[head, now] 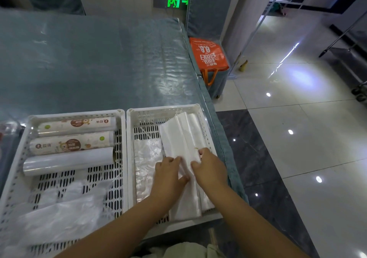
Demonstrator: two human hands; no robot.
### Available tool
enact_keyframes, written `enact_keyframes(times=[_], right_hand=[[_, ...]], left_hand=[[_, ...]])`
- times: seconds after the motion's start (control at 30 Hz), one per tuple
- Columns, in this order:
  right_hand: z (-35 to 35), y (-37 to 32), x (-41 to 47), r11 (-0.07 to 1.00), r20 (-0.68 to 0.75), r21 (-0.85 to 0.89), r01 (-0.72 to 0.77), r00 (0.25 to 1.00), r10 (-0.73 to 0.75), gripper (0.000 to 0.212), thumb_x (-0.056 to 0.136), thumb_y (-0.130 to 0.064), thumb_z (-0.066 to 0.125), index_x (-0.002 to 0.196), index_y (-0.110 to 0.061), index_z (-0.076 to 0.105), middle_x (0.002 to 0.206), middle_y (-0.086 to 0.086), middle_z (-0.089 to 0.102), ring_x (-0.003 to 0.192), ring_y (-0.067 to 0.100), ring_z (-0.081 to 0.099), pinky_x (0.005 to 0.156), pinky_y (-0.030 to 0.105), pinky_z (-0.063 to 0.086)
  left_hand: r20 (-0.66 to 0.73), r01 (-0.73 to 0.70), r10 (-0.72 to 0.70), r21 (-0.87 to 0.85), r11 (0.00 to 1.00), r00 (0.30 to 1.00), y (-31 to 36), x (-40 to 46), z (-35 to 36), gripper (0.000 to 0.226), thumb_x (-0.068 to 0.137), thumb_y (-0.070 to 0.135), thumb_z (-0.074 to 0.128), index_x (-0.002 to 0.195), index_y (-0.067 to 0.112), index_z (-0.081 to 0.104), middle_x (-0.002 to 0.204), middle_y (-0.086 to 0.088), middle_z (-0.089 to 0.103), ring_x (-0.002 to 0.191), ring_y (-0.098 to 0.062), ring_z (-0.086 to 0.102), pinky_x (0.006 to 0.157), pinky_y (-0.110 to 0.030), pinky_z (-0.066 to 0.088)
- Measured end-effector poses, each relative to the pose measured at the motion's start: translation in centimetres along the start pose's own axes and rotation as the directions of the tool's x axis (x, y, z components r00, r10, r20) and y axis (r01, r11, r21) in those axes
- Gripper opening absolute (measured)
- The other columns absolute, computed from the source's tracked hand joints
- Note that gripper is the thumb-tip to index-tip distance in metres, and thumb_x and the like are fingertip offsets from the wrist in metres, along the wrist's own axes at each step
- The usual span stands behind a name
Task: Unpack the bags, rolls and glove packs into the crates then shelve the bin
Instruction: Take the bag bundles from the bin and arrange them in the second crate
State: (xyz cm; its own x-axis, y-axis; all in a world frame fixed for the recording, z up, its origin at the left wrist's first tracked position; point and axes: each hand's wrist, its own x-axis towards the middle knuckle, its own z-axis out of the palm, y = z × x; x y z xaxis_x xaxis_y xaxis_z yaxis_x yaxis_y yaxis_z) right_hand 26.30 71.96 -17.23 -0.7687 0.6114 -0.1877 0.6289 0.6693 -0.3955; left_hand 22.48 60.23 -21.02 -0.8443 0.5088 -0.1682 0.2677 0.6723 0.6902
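Both hands are settling a stack of folded white plastic bags (183,138) into the right white perforated crate (139,116), lower centre of the frame: left hand (168,175) pressing flat, right hand (208,166) pinching the stack's edge. Next, I'd judge, release and straighten it. The left crate (75,114) holds three rolls (69,160), plus loose clear bags (59,216).

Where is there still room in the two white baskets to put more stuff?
In the left crate, bare grid shows between the plain roll and the clear packs. In the right crate, the far-left corner is bare, behind the crinkly pack. Its right side is crowded: the folded white bags lie there, under the left hand and right hand.
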Motion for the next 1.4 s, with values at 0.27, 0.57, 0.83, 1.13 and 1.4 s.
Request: enact_keyframes(times=[0.27, 0.57, 0.83, 1.13, 1.4], right_hand=[[-0.5, 1.0, 0.2, 0.996, 0.007, -0.076, 0.037, 0.999, -0.036, 0.037, 0.088, -0.038, 0.053, 0.119, -0.018, 0.05, 0.104, 0.001, 0.065, 0.086, 0.022, 0.063, 0.068, 0.032, 0.046], [-0.2, -0.8, -0.2, 0.872, -0.204, -0.12, 0.474, 0.848, -0.489, 0.03, 0.071, 0.001, 0.073, 0.099, -0.008, 0.069, 0.092, 0.007, 0.066, 0.082, 0.023, 0.061, 0.067, 0.032, 0.054], [0.6, -2.0, 1.7, 0.872, -0.014, -0.193, 0.45, 0.887, -0.461, 0.02, 0.084, -0.007, 0.058, 0.1, -0.014, 0.07, 0.1, 0.004, 0.063, 0.09, 0.021, 0.052, 0.077, 0.029, 0.04], [-1.7, -13.1, 1.3, 0.731, -0.11, 0.053, 0.68, 0.732, -0.673, 0.012, 0.084, -0.011, 0.06, 0.087, -0.014, 0.072, 0.087, 0.002, 0.07, 0.081, 0.021, 0.06, 0.075, 0.036, 0.05], [-3.4, -26.2, -4.4, 0.432, -0.252, 0.088, 0.898, 0.44, -0.862, 0.008, 0.078, -0.011, 0.067, 0.081, -0.017, 0.072, 0.076, -0.002, 0.07, 0.064, 0.008, 0.052, 0.059, 0.019, 0.038]], left_hand=[[-0.011, -0.119, 0.123, 0.171, 0.978, 0.992, -0.5, -0.4, 0.3, 0.063, 0.086, 0.032, 0.054, 0.141, 0.018, 0.026, 0.144, -0.001, 0.032, 0.128, -0.02, 0.025, 0.105, -0.03, 0.026], [0.143, -0.214, 0.203, 0.072, 0.974, 0.969, -1.5, -1.0, -0.5, 0.065, 0.084, 0.013, 0.054, 0.143, 0.02, 0.028, 0.146, 0.0, 0.034, 0.128, -0.017, 0.033, 0.103, -0.024, 0.029], [0.108, -0.15, 0.143, 0.051, 0.987, 0.984, -2.4, -2.5, -4.9, 0.037, 0.087, 0.015, 0.055, 0.122, 0.025, 0.056, 0.127, 0.004, 0.055, 0.118, -0.012, 0.045, 0.097, -0.02, 0.03], [-0.25, -0.004, 0.058, 0.212, 0.977, 0.967, -1.1, -5.9, -19.0, 0.025, 0.088, 0.023, 0.056, 0.112, 0.026, 0.062, 0.108, 0.006, 0.065, 0.095, -0.009, 0.055, 0.082, -0.025, 0.043], [-0.51, 0.139, 0.067, 0.355, 0.924, 0.857, -3.3, -13.1, -32.0, 0.024, 0.085, 0.026, 0.061, 0.108, 0.025, 0.065, 0.105, 0.004, 0.067, 0.093, -0.017, 0.059, 0.076, -0.031, 0.047]])
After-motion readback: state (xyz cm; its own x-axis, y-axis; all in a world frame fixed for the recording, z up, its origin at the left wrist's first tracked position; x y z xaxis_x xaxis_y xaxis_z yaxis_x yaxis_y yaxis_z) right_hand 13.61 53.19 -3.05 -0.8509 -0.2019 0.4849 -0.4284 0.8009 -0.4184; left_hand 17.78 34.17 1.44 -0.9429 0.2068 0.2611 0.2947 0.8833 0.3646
